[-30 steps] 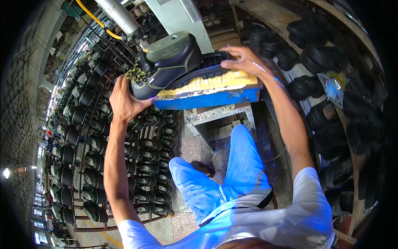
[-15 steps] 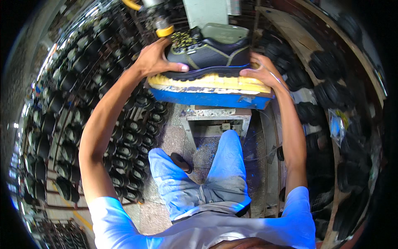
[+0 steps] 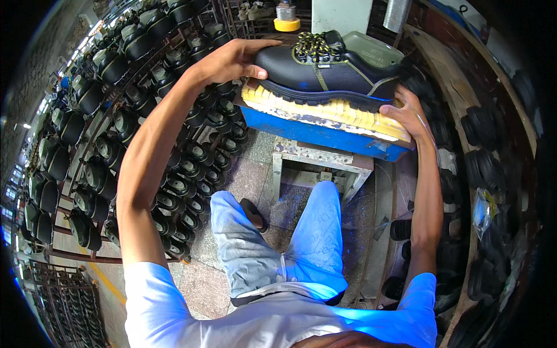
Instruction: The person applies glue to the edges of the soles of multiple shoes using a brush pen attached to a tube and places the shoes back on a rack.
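A black leather shoe (image 3: 342,75) with yellow stitching, black-and-yellow laces and a black sole rests on a yellow ridged pad (image 3: 325,113) above a blue base (image 3: 313,133). A green last (image 3: 371,49) fills its opening. My left hand (image 3: 235,61) is curved around the toe, its thumb against the tip near the sole and its fingers over the far side. At the heel, my right hand (image 3: 406,113) grips the sole's rear end with its thumb in front. Its other fingers are partly hidden behind the heel.
Above the shoe's laces hangs a yellow-ended press head (image 3: 286,24), beside a pale column (image 3: 342,16). A metal stand (image 3: 316,151) supports the base. Racks of lasted shoes (image 3: 110,151) fill the left. Black soles (image 3: 481,127) line shelves on the right.
The view has swung, so the shoe, pad and press head appear farther right. My left thumb has slid from the shoe's side toward the toe tip. My right hand stays at the heel.
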`<state>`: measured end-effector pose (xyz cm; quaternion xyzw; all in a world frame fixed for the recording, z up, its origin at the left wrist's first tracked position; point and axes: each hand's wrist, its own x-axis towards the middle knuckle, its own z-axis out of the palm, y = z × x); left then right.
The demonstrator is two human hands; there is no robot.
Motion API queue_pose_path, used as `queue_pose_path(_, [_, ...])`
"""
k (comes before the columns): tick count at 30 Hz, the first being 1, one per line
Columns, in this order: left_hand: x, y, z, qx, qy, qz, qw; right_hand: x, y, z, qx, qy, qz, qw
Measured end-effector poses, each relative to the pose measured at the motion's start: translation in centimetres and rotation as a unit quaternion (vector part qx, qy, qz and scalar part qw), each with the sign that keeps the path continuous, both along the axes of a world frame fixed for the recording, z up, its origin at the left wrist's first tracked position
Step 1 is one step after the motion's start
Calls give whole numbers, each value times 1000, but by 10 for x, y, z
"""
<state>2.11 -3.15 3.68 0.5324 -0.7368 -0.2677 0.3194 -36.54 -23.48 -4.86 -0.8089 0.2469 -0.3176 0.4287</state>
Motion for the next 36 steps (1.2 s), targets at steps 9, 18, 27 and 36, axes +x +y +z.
queue_pose_path(9, [-14, -6, 48, -37, -430, -16, 902, 0, -4, 5, 5, 7, 41, 999])
queue_pose_path(18, [-61, -21, -17, -162, -351, 238, 891, 2, 14, -4, 4, 28, 0, 1000])
queue_pose_path(27, [-62, -25, -11, -214, -388, 161, 882, -7, -4, -3, -74, 2, -14, 997])
queue_pose_path(36, [-47, -36, -4, -179, -361, 120, 907, 1, 20, 6, -84, -10, 26, 996])
